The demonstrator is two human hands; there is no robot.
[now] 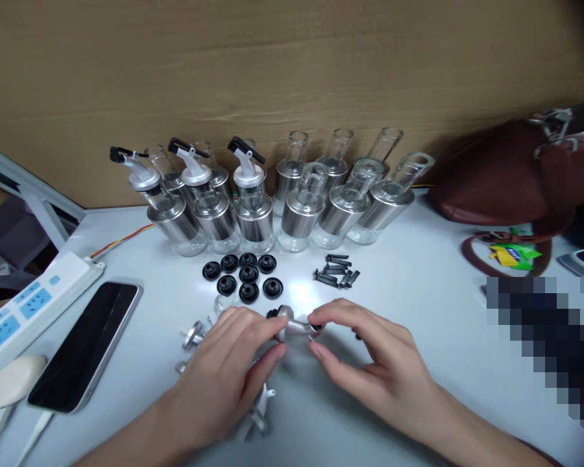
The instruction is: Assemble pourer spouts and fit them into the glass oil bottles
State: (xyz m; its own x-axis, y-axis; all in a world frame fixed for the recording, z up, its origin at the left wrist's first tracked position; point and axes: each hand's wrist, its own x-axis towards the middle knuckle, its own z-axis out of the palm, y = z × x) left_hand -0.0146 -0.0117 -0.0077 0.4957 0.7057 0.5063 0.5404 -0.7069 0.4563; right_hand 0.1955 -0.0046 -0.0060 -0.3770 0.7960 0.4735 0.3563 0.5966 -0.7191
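My left hand (pixel 224 370) is closed on the round base of a silver pourer spout (pixel 299 328), with a black stopper on its left end. My right hand (pixel 379 363) pinches the spout's tip, where a small black piece shows at the index finger. Just beyond my hands lie several black ridged stoppers (pixel 248 274) and a small pile of black flip lids (pixel 338 271). More silver spouts (pixel 193 335) lie around and partly under my left hand.
Behind stand several glass and steel bottles (pixel 304 211), three with pourers fitted. A power strip (pixel 39 305), phone (pixel 85 347) and white charger (pixel 17 381) lie left. A brown bag (pixel 496 172) and a green-yellow packet (pixel 516 256) lie right. Cardboard (pixel 292 65) rises behind.
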